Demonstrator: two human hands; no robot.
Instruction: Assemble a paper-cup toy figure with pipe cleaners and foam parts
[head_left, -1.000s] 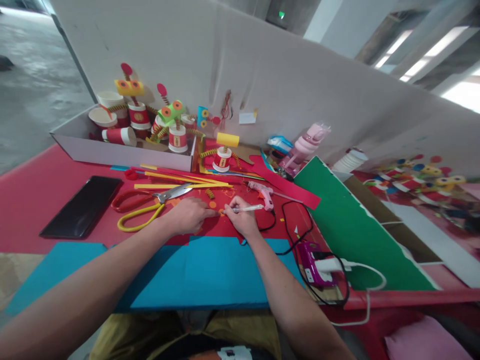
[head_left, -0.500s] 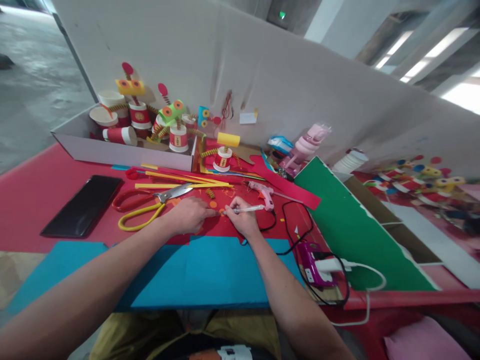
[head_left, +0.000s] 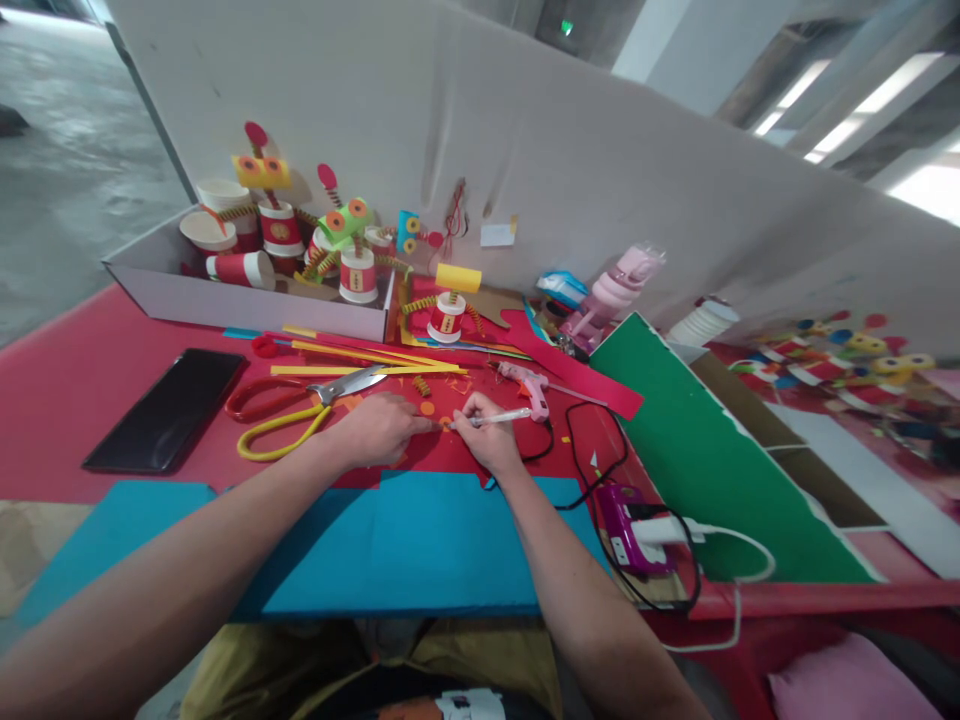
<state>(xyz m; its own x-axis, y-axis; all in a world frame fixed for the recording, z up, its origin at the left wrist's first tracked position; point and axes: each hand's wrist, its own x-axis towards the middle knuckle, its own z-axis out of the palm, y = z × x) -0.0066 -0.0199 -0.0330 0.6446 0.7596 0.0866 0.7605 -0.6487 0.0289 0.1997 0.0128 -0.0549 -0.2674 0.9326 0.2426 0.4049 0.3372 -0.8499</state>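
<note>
My right hand [head_left: 489, 440] is closed round a slim white pen [head_left: 502, 416]. The pen's lower end points down at a small orange paper circle [head_left: 445, 424] on the red tabletop. From the left, my left hand [head_left: 381, 430] rests on the table with its index finger stretched out to the edge of that circle. Another orange circle [head_left: 427, 408] lies just beyond the fingertips. Close to the left wrist are large scissors [head_left: 324, 394] with one red and one yellow handle, blades apart. A pink glue gun [head_left: 531, 388] lies beyond the right hand.
Yellow paper strips [head_left: 360, 358] lie behind the scissors, with a black phone [head_left: 169, 410] at left. Paper-cup figures fill a white box [head_left: 247, 302]; another cup figure [head_left: 448, 316] stands beside it. At right are a green board [head_left: 705, 470] and a purple power strip [head_left: 634, 530] with cables.
Almost nothing differs. The pen and right hand have shifted very slightly; my left hand keeps its place and the view has moved a touch.
</note>
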